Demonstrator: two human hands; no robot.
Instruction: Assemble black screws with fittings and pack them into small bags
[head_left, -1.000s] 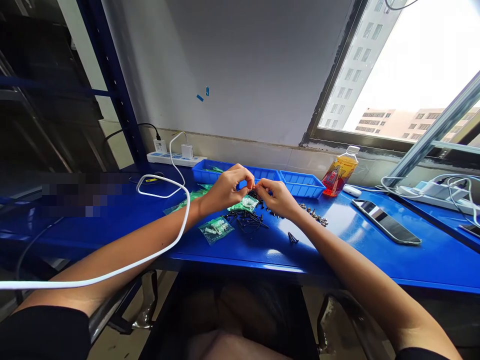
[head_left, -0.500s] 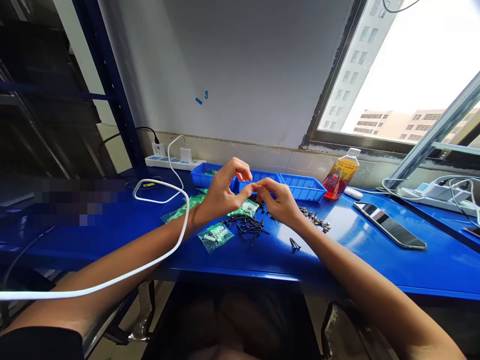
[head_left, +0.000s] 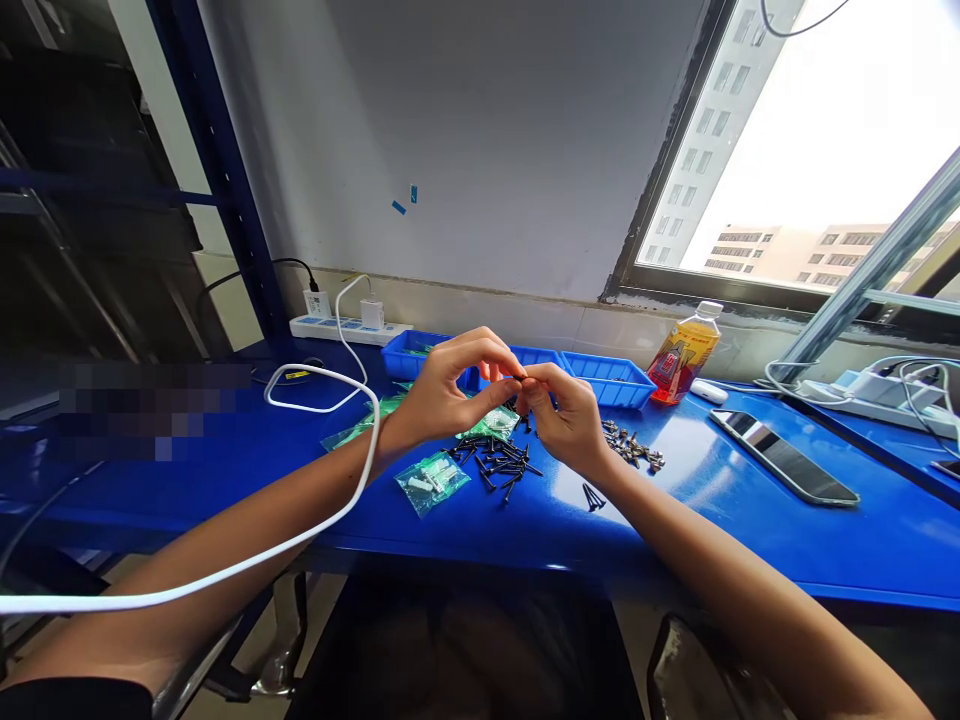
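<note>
My left hand (head_left: 459,385) and my right hand (head_left: 564,418) meet above the middle of the table, fingertips touching. Between them is a small black piece (head_left: 519,378), mostly hidden by the fingers; it looks like part of a screw. Both hands pinch it with thumb and forefinger. Below lies a loose pile of black screws (head_left: 504,462). Left of the pile is a clear bag of white wall plugs (head_left: 432,482), with more greenish bags (head_left: 352,432) behind it. A few black screws (head_left: 593,497) lie apart under my right forearm.
Blue trays (head_left: 609,382) line the wall behind my hands. Short metal fasteners (head_left: 634,447) lie to the right, near a drink bottle (head_left: 684,355) and a phone (head_left: 784,457). A white cable (head_left: 367,455) loops across my left forearm. A power strip (head_left: 352,330) stands behind.
My left forefinger has come down to its thumb, closing the hand's wide curl. The black piece now shows between the fingertips. My right hand has shifted slightly right and down.
</note>
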